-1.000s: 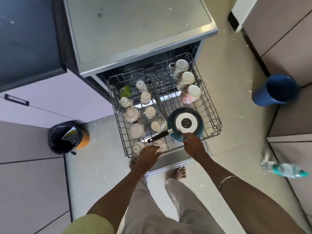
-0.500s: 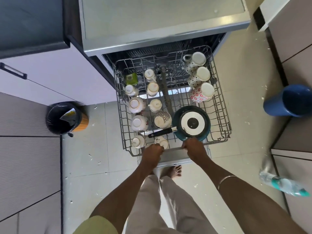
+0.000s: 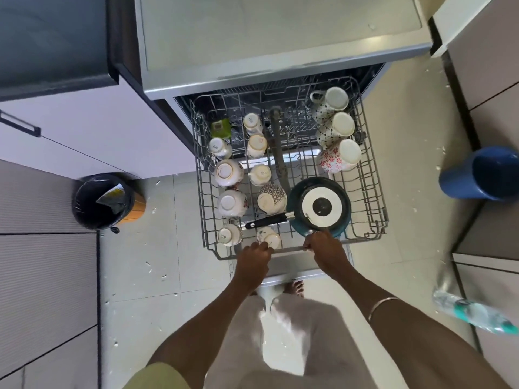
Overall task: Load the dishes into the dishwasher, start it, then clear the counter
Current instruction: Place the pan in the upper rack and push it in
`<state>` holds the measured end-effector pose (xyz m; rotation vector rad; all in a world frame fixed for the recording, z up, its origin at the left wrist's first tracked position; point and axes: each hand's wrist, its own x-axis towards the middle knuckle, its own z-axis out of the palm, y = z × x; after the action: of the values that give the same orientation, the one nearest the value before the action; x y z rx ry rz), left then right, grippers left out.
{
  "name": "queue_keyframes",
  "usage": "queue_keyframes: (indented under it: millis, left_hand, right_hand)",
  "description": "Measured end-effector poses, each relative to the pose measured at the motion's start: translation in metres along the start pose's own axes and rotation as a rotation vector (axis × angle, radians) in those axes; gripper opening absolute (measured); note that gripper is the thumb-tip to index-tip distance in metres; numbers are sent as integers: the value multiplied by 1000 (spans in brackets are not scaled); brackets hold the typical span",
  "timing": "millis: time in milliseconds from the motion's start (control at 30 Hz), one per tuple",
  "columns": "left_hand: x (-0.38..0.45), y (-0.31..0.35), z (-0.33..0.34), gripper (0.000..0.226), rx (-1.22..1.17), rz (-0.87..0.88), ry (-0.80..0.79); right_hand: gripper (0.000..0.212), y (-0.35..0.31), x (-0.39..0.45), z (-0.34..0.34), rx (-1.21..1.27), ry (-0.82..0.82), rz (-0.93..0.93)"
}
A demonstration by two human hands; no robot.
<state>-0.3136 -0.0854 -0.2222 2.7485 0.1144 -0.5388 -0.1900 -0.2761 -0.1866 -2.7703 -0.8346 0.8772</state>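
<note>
Hands first: your left hand [image 3: 254, 255] and right hand [image 3: 323, 248] are both gripping the near rail of the grey wire dishwasher rack [image 3: 376, 192]; cup-base lettering is staying too small to read.

Small printed marks visible on undersides of three upturned white ceramic cups in grey wire dishwasher rack [image 3: 373, 192]. Front-left cup [image 3: 228, 235]: short dark word on base, blurred, letters not certain. Front-centre cup [image 3: 269, 239]: similar dark mark, unreadable. Rear-left cup [image 3: 219, 147]: dark mark, unreadable. Green packet [image 3: 220, 127] at rack's back-left corner: print too small to read.
</note>
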Motion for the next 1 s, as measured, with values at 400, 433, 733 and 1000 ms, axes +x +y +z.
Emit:
queue_keyframes:
  millis: [400,433,733,1000]
  left_hand:
    - [69,-7,-32,45,46,-147,197]
    - [71,-7,-30,49,82,-133,204]
    - [78,-16,-25,63,36,-128,350]
    - [150,-33,-58,63,-45,-262,423]
  right_hand:
    - [20,14,70,-22,153,287,-96]
    - [24,20,74,-20,124,296,-130]
    - [54,45,91,-3,32,367,-256]
    - [57,41,167,-33,23,473,-149]
